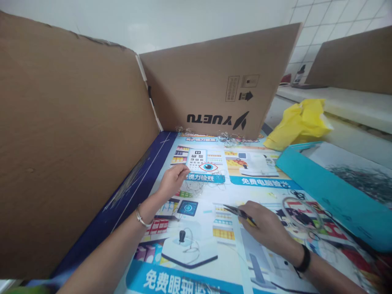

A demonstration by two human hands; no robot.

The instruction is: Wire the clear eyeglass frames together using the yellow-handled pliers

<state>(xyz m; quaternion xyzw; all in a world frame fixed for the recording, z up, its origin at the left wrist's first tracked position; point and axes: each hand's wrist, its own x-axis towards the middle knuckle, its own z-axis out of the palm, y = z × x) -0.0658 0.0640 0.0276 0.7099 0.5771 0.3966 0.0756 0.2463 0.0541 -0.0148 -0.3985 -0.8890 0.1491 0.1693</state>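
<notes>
Right hand (269, 229) around pliers (233, 210), left hand (174, 180) beside thin wire (196, 188)

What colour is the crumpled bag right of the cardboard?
The bag is yellow; the head view shows it best.

Slim pliers (234, 210) (dark nose, yellow grip) sit low in the right hand (269, 230), tips pointing left. A thin wire tangle (199, 187) lies flat on the bench, just beside the fingertips of the left hand (174, 179).

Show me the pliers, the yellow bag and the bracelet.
pliers (234, 210), head view, on the dark metal nose.
yellow bag (301, 120), head view, on its crumpled middle.
bracelet (141, 219), head view, on the silver band.
</notes>
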